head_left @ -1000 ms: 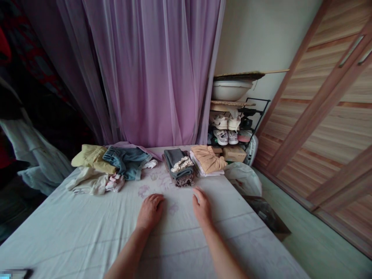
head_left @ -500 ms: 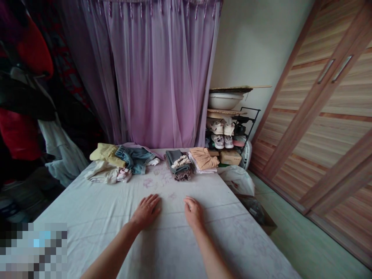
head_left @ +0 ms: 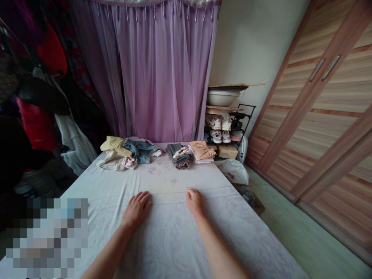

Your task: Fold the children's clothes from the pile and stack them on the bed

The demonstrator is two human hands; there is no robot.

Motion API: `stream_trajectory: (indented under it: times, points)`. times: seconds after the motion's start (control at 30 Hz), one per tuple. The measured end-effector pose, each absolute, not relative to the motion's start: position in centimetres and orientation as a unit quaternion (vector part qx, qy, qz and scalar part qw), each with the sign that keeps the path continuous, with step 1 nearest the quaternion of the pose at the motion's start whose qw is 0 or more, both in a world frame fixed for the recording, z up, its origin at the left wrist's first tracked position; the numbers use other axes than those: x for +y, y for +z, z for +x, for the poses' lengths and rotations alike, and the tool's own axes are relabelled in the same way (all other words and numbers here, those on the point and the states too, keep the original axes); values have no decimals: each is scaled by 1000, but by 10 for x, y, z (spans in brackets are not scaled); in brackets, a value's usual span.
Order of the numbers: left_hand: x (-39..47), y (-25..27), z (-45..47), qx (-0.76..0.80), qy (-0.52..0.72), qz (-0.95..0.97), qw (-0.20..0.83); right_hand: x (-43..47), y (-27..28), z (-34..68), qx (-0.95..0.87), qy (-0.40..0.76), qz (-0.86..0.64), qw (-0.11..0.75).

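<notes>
My left hand (head_left: pixel 137 207) lies palm down on the pale, flower-patterned bed sheet (head_left: pixel 168 232), its fingers stretched out and nothing in them. To the right, my right hand (head_left: pixel 194 200) rests on the same sheet, turned partly on its side with fingers loosely bent and apparently holding nothing. Beyond both hands, at the far left of the bed, is a loose heap with a yellow garment (head_left: pixel 114 145), blue denim clothing (head_left: pixel 141 150) and cream clothing (head_left: pixel 114 161). Right of it sit a folded dark grey garment (head_left: pixel 174 150) with a cream ruffled piece on top and folded peach clothing (head_left: pixel 202 149).
A purple curtain (head_left: pixel 159 77) hangs behind the bed. At the back right stands a rack with shoes (head_left: pixel 216 135) and a white basin (head_left: pixel 223 97). A wooden wardrobe (head_left: pixel 308 128) lines the right side. Hanging clothes (head_left: pixel 36 124) crowd the left. A pixelated patch covers the lower left.
My left hand has shifted slightly left and back, and the gap between my hands is wider. The view has turned a little left, and the clothes stay where they lie.
</notes>
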State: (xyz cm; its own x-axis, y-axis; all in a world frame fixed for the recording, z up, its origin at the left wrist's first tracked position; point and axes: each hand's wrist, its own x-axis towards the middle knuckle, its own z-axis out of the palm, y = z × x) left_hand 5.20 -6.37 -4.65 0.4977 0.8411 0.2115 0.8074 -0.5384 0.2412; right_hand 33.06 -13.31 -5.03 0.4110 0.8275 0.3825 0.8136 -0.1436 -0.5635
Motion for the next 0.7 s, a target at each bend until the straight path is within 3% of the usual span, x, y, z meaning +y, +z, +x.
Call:
stream_trajectory:
  times: [0.7]
  points:
    - [-70, -39, 55, 471, 187, 861, 46, -145, -50, 330, -553, -6, -759, 343]
